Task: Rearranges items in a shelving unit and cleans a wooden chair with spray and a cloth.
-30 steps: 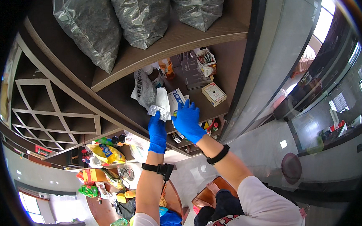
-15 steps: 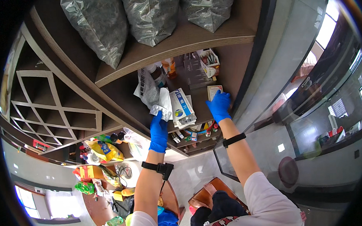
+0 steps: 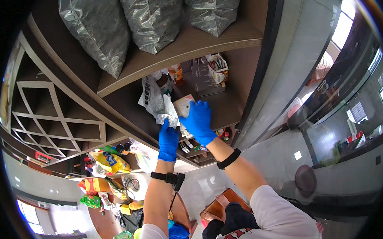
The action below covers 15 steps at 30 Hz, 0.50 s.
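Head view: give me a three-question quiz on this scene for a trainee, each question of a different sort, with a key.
1. How many clear plastic bags show on the upper shelf?
2. True or false: the right hand is bare.
3. Fill in the blank: the left hand holds a silvery ____.

Key: 1. Three. 2. False; it is gloved in blue. 3. Blister pack.

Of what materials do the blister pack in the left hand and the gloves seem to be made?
The blister pack is probably plastic and foil: silvery, shiny, with small bumps. The gloves look like thin nitrile or latex: matte blue, close-fitting, with wrinkles.
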Each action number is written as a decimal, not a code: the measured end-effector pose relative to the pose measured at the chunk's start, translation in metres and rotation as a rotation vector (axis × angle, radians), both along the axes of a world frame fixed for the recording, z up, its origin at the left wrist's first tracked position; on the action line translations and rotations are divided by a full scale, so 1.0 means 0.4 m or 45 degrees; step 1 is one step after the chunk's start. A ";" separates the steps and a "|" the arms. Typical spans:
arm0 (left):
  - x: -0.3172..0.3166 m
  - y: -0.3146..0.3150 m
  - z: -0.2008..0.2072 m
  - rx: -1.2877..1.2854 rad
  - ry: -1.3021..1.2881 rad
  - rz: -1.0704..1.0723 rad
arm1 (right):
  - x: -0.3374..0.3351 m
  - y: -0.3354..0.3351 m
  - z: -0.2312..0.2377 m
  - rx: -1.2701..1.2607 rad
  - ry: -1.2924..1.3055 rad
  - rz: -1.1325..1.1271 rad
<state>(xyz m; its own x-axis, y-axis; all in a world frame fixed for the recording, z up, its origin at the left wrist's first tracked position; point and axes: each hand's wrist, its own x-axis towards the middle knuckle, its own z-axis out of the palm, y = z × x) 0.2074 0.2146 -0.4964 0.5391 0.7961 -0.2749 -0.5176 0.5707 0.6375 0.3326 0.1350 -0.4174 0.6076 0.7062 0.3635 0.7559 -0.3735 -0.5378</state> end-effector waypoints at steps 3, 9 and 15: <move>0.006 0.006 -0.014 -0.003 -0.107 -0.008 | -0.022 -0.002 -0.049 0.123 -0.094 -0.005; 0.031 0.022 0.008 -0.028 -0.082 -0.094 | 0.102 -0.013 -0.162 0.377 0.618 -0.128; 0.060 0.014 0.031 -0.052 0.056 -0.187 | 0.078 -0.009 -0.210 0.469 1.302 0.271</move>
